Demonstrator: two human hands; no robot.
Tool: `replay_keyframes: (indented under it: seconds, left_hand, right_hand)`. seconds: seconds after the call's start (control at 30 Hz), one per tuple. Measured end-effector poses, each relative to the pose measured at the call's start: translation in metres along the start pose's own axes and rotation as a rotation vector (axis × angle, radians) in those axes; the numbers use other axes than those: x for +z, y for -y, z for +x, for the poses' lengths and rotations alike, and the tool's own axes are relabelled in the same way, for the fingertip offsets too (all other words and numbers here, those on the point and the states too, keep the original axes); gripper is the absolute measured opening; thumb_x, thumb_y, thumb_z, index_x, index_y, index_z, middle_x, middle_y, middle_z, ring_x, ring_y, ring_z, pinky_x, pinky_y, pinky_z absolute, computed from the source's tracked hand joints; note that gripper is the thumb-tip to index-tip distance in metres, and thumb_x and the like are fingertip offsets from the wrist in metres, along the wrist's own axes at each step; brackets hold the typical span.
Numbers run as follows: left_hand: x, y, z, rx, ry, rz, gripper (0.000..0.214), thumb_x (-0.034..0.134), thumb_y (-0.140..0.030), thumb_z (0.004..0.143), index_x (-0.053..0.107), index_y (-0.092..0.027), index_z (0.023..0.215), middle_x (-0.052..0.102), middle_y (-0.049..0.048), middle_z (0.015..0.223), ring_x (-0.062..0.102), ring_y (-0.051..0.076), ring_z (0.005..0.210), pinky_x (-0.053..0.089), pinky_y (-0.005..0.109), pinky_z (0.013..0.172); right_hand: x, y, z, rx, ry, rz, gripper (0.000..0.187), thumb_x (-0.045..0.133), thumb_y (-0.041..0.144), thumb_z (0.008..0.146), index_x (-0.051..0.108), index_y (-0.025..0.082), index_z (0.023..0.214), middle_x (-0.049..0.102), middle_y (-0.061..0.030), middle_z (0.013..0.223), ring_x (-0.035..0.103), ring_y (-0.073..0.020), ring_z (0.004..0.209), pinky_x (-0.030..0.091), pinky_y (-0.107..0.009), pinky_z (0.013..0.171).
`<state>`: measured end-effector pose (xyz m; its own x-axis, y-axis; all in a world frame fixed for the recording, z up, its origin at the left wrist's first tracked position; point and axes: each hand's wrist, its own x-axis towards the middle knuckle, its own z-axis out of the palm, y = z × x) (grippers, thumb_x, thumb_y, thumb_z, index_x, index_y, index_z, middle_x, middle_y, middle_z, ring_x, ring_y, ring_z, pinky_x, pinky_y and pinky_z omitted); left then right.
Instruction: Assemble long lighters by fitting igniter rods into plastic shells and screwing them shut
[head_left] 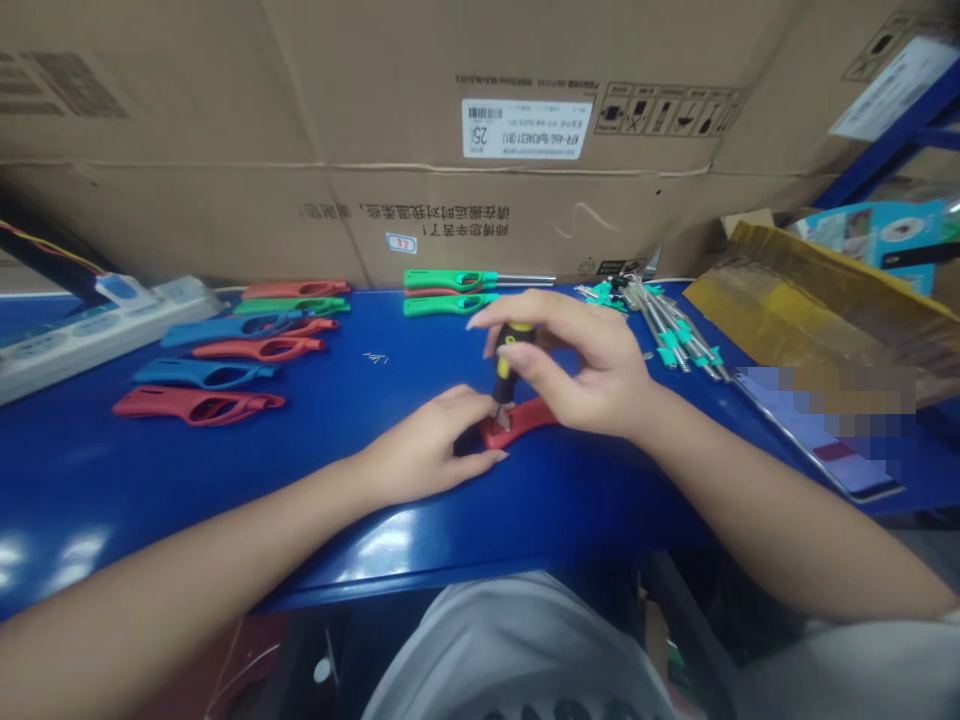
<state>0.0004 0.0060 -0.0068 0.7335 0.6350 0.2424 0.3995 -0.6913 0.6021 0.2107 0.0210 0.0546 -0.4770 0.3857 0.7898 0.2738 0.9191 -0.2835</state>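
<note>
So the right hand point(592, 375) has its grip closed around a black-and-yellow screwdriver point(506, 370), held nearly upright with the tip down at the end of a red handle point(529, 420). That handle lies on the blue table point(345, 520), right in front of the person. The left hand point(424, 445) has its grip on the same end, fingers and thumb either side, steadying it. A few tiny screws point(376, 358) sit loose near the middle, and off to the left there's a bunch of red, blue and green handles point(221, 348) beside a white power strip point(97, 332). Metal rods with teal bits point(675, 330) are piled on the right, near a phone point(810, 430).
</note>
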Motion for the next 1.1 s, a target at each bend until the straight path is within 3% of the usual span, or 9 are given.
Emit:
replay_keyframes:
  seconds: [0.1,0.2,0.27,0.4,0.47,0.6,0.77,0.93,1.1]
  left_hand:
    - [0.0,-0.001,0.0,0.012,-0.015,-0.005,0.026,0.07,-0.026,0.09,0.062,-0.019,0.114,0.068,0.0047,0.104,0.062,0.021,0.097,0.051,0.034,0.087]
    - [0.0,-0.001,0.0,0.016,-0.009,-0.012,0.025,0.068,-0.028,0.093,0.063,-0.02,0.116,0.069,0.0045,0.106,0.062,0.02,0.098,0.051,0.034,0.09]
    - [0.0,0.0,0.0,0.015,-0.001,-0.013,0.027,0.068,-0.028,0.093,0.063,-0.021,0.119,0.069,0.005,0.11,0.062,0.021,0.101,0.051,0.035,0.093]
    - [0.001,0.002,0.0,0.029,-0.026,0.016,0.026,0.069,-0.027,0.091,0.063,-0.02,0.115,0.069,0.0059,0.107,0.063,0.022,0.098,0.052,0.037,0.09]
    - [0.001,0.003,0.0,0.03,-0.036,0.029,0.026,0.07,-0.027,0.09,0.063,-0.02,0.114,0.069,0.0053,0.103,0.063,0.022,0.094,0.052,0.036,0.087]
    - [0.001,0.002,0.0,0.018,-0.024,0.026,0.024,0.068,-0.028,0.091,0.063,-0.02,0.113,0.067,0.0058,0.104,0.063,0.022,0.095,0.053,0.036,0.086]
    - [0.002,0.004,-0.001,0.02,-0.029,0.024,0.022,0.069,-0.026,0.09,0.063,-0.021,0.111,0.067,0.0026,0.095,0.063,0.021,0.089,0.052,0.034,0.083]
    - [0.003,0.004,-0.001,0.029,-0.036,0.015,0.026,0.068,-0.028,0.092,0.062,-0.021,0.117,0.067,0.0058,0.109,0.063,0.023,0.099,0.052,0.036,0.089]
    - [0.003,0.005,-0.002,0.028,-0.03,0.046,0.03,0.07,-0.026,0.09,0.062,-0.02,0.119,0.067,0.0039,0.098,0.063,0.022,0.091,0.052,0.035,0.083]
  right_hand:
    - [-0.003,-0.005,0.0,-0.157,-0.068,-0.142,0.018,0.063,0.032,0.098,0.069,0.017,0.107,0.074,-0.0033,0.09,0.07,-0.0145,0.082,0.058,-0.027,0.082]
    - [-0.007,-0.004,0.002,-0.09,0.087,-0.08,0.035,0.038,0.028,0.107,0.059,0.017,0.133,0.073,-0.0078,0.116,0.07,-0.0159,0.1,0.056,-0.033,0.095]
    - [-0.008,-0.002,0.003,-0.019,0.165,0.004,0.04,0.03,0.027,0.109,0.054,0.017,0.141,0.07,-0.0087,0.123,0.07,-0.0146,0.101,0.056,-0.034,0.096]
    - [-0.008,-0.001,0.002,-0.101,0.066,-0.057,0.031,0.058,0.038,0.101,0.067,0.019,0.123,0.075,-0.006,0.107,0.071,-0.0156,0.095,0.057,-0.03,0.093]
    - [-0.008,0.0,0.002,-0.152,0.053,-0.104,0.033,0.057,0.039,0.101,0.066,0.019,0.126,0.075,-0.0069,0.11,0.07,-0.0179,0.104,0.056,-0.033,0.097]
    - [-0.005,0.006,0.003,-0.087,0.136,0.026,0.037,0.036,0.026,0.108,0.059,0.016,0.135,0.072,-0.0091,0.121,0.068,-0.0166,0.112,0.054,-0.036,0.101]
    - [-0.003,0.007,0.003,-0.162,0.03,-0.068,0.024,0.062,0.036,0.099,0.07,0.018,0.112,0.074,-0.0058,0.099,0.07,-0.0148,0.091,0.058,-0.028,0.087]
    - [-0.002,0.005,0.003,-0.104,0.135,0.033,0.038,0.033,0.028,0.109,0.059,0.015,0.134,0.07,-0.0107,0.121,0.066,-0.0179,0.114,0.055,-0.037,0.099]
    - [-0.001,0.004,0.003,-0.13,0.012,0.003,0.024,0.062,0.037,0.099,0.069,0.017,0.111,0.075,-0.005,0.096,0.07,-0.0144,0.085,0.058,-0.029,0.084]
